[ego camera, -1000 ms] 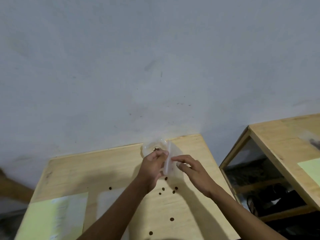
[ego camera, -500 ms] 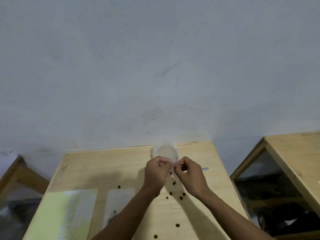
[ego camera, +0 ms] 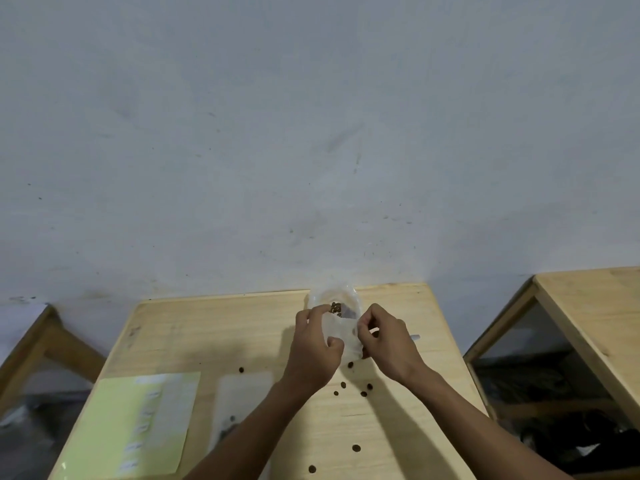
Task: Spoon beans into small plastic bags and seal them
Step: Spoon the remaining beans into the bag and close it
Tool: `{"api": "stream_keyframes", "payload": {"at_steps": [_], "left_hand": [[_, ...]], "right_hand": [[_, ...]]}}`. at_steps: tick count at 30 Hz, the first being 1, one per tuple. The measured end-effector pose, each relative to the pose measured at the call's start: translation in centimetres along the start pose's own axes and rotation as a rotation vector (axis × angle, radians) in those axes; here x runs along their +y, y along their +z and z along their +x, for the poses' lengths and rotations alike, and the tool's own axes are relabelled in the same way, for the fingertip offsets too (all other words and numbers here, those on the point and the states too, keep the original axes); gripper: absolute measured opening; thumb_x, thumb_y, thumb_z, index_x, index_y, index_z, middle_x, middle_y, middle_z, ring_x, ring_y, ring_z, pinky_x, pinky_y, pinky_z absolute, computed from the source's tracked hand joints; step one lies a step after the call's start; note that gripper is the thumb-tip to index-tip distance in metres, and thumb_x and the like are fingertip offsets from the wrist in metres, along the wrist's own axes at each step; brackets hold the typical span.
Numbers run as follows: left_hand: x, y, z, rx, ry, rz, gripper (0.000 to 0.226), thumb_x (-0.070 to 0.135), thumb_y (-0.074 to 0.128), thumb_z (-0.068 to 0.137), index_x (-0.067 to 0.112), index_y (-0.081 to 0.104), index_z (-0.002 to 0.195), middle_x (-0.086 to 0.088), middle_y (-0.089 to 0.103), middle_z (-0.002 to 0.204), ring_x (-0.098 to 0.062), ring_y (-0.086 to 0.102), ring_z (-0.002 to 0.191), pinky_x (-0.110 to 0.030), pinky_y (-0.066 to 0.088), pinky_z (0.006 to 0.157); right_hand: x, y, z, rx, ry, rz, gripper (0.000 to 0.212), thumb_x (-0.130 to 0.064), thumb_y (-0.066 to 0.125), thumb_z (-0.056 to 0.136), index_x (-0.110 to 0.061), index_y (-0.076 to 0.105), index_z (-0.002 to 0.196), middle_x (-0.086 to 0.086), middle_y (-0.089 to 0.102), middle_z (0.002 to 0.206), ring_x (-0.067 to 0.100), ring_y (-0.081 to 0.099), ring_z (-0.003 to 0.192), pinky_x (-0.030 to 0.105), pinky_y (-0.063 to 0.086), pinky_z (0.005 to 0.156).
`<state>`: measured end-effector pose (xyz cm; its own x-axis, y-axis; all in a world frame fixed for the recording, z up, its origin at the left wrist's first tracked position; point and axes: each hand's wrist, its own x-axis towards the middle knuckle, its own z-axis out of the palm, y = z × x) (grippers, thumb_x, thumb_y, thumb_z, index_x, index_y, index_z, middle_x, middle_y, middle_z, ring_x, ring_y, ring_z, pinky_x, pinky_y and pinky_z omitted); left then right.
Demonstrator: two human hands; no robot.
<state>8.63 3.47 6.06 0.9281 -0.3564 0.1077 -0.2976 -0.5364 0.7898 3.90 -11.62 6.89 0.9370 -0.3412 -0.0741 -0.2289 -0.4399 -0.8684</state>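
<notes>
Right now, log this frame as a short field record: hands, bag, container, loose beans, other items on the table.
left hand: pinching the left edge of the small plastic bag
right hand: pinching the bag's right edge
bag: held above the wooden table; whether it is sealed cannot be told
container: clear, behind the hands, some beans inside
loose beans: scattered on the table below the hands
other: green sheet at left; flat clear bag beside it
</notes>
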Motion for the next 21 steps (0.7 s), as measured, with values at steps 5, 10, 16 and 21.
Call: {"api": "stream_keyframes", "payload": {"at_steps": [5,10,16,21], "left_hand": [[-0.3,-0.3,0.0,-0.058,-0.045,0.029,0.037,0.003,0.063,0.078,0.005,0.06,0.115,0.0,0.048,0.108,-0.018,0.054,0.096,0.003,0.032,0.075],[-0.6,-0.7,-0.4,-0.056,0.037,0.019,0.047,0.028,0.052,0.077,0.005,0.058,0.117,-0.008,0.046,0.131,-0.019,0.046,0.127,-0.024,0.037,0.104],[-1.8,-1.1,-0.8,-0.089,0.249,0.221,0.085,0.061,0.068,0.068,0.017,0.045,0.136,0.01,0.048,0.134,-0.007,0.04,0.126,-0.028,0.035,0.108],[-3.5,-1.2,-0.5,0.017,0.235,0.369,0.068,0.058,0.064,0.073,0.029,0.049,0.132,0.011,0.056,0.129,-0.014,0.049,0.121,-0.032,0.043,0.098]], "right_hand": [[0.3,-0.2,0.9,0.017,0.003,0.085,0.013,-0.012,0.053,0.092,-0.01,0.053,0.08,0.004,0.065,0.081,0.02,0.067,0.062,0.044,0.06,0.062],[0.6,0.0,1.7,0.051,0.06,0.25,0.011,-0.013,0.058,0.093,-0.011,0.061,0.082,0.006,0.067,0.084,0.028,0.069,0.078,0.049,0.061,0.065],[0.3,0.4,2.2,0.014,0.241,0.519,0.01,-0.006,0.058,0.093,0.0,0.059,0.085,0.016,0.055,0.076,0.029,0.059,0.066,0.038,0.058,0.057],[0.5,0.8,2.3,-0.068,0.32,0.632,0.009,-0.004,0.059,0.093,0.001,0.059,0.086,0.017,0.056,0.081,0.03,0.058,0.066,0.031,0.056,0.054]]}}
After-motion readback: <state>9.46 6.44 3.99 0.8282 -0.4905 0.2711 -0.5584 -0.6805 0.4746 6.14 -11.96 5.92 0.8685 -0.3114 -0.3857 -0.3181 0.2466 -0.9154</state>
